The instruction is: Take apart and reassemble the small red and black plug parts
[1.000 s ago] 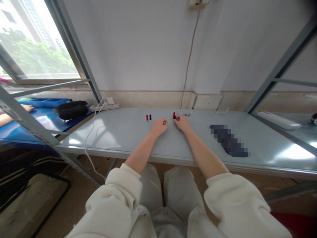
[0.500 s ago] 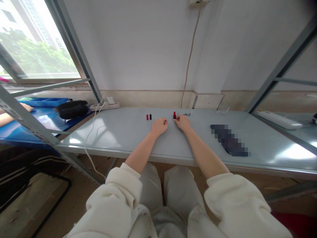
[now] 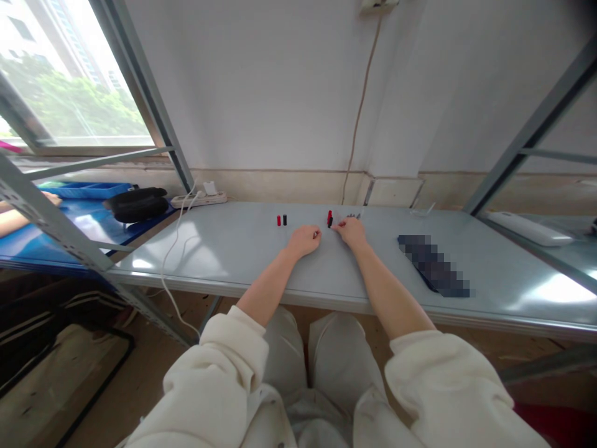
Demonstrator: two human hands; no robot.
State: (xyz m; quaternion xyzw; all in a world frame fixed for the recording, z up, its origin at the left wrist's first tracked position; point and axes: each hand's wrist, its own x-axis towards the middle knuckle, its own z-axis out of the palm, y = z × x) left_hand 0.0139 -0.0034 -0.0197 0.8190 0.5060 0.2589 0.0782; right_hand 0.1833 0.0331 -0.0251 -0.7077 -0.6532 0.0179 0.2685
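My left hand (image 3: 304, 241) rests above the grey table with its fingers closed. A small dark spot shows at its fingertips, too small to name. My right hand (image 3: 352, 233) is pinched at a small black cylinder (image 3: 331, 222), which leans at the fingertips. Just behind it is a small red cylinder (image 3: 329, 214), partly covered. Farther left, another red cylinder (image 3: 278, 220) and a black cylinder (image 3: 285, 219) stand upright side by side. Several small grey pieces (image 3: 354, 216) lie behind my right hand.
On the table (image 3: 261, 261), a blurred dark flat object (image 3: 433, 266) lies to the right. A white power strip (image 3: 198, 200) with a cable is at the back left. Beyond the metal post, a black pouch (image 3: 135, 205) and a blue tray (image 3: 84, 190) sit near another person's arm.
Both hands have shifted slightly right and nearer to me. The black cylinder at my right fingertips shows more fully now, tilted in front of the red one.
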